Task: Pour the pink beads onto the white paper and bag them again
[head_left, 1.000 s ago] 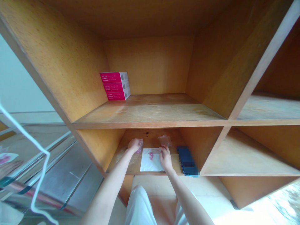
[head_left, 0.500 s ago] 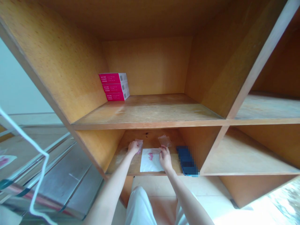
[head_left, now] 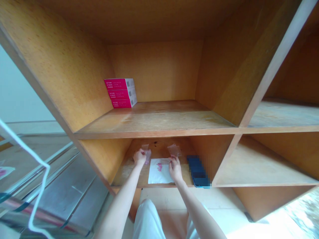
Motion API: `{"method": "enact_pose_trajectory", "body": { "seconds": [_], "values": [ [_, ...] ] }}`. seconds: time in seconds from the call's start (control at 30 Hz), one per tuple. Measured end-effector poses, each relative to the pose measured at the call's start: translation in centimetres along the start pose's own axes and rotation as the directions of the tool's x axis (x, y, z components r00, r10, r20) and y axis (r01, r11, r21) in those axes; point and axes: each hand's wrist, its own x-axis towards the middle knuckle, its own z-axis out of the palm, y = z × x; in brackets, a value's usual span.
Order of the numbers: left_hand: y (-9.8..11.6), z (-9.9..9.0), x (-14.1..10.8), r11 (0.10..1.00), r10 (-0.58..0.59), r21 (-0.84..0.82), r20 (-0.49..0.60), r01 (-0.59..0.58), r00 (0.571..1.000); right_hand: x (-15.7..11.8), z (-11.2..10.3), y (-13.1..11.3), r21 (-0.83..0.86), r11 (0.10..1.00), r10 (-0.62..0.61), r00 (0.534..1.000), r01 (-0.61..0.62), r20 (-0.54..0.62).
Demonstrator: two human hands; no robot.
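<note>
On the lower shelf lies a white sheet [head_left: 154, 174] with a small cluster of pink pieces [head_left: 159, 166] on it. My left hand [head_left: 140, 157] is left of the sheet, its fingers closed at a clear plastic bag [head_left: 148, 156] with pinkish contents. At the sheet's right edge, my right hand [head_left: 174, 166] has its fingers pressed together; whether anything is between them is too small to tell. Just behind those fingertips lie clear bags [head_left: 174, 150].
Three stacked pink and white boxes [head_left: 120, 94] stand on the upper shelf [head_left: 159, 119], at its left. A dark, partly pixelated object [head_left: 198, 171] lies right of the sheet. A white cable [head_left: 41, 186] hangs at the left, before metal rails.
My left hand has shifted slightly left, and more of the bag beside it shows. My right hand stays at the sheet's right edge. The view has moved slightly.
</note>
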Motion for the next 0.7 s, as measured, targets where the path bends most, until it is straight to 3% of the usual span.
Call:
{"method": "enact_pose_trajectory", "body": {
  "seconds": [0.13,0.27,0.4,0.57,0.63,0.7],
  "values": [
    [0.7,-1.3,-0.9,0.997,0.047,-0.06,-0.158,-0.057,0.986,0.0,0.0,0.0,0.002,1.0,0.013,1.0,-0.013,-0.009],
    [1.2,-2.1,-2.9,0.918,0.212,-0.264,-0.302,-0.295,0.93,0.0,0.1,0.0,0.023,0.999,0.036,0.999,-0.036,-0.019],
    [1.5,-1.9,-5.4,0.838,0.253,-0.413,-0.287,-0.357,0.924,0.2,-0.1,-0.1,0.074,0.996,0.053,0.998,-0.05,-0.034],
    [1.4,-1.4,-7.9,0.808,0.341,-0.397,-0.286,-0.435,0.895,0.6,-0.5,-0.7,0.192,0.974,0.128,0.991,-0.117,-0.046],
    [1.3,-1.2,-8.7,0.801,0.391,-0.371,-0.271,-0.47,0.88,0.8,-0.5,-1.4,0.314,0.925,0.222,0.975,-0.212,0.006],
    [1.1,-0.9,-9.4,0.788,0.435,-0.351,-0.262,-0.505,0.861,1.1,-0.4,-2.6,0.474,0.804,0.333,0.932,-0.36,0.142]
  ]
}}
